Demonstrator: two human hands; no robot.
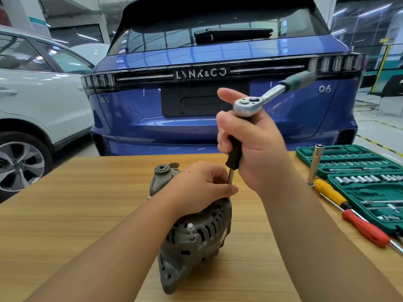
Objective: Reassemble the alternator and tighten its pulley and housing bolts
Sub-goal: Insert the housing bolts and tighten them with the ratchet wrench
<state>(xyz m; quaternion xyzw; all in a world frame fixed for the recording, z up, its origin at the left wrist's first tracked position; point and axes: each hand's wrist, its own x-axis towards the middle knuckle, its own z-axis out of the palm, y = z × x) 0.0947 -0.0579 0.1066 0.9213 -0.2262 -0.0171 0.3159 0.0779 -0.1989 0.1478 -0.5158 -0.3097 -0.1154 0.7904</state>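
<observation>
A grey alternator [196, 238] lies on the wooden table [65, 214]. One housing bolt [190, 231] stands partly raised from its near side. My left hand [200, 186] rests on top of the alternator, its fingers curled round the lower end of a black-handled extension shaft [233, 158]. My right hand [255, 147] grips that shaft's black handle upright. A silver ratchet head [248, 105] sits on top of the handle, and its green grip [301, 80] points up to the right. The shaft's tip is hidden behind my left fingers.
An open green socket set case [366, 179] lies at the table's right edge, with a tall socket [314, 164] standing by it. A yellow screwdriver [331, 195] and a red one [366, 229] lie beside the case. A blue car [196, 116] is parked just behind the table, a white car [32, 101] to the left.
</observation>
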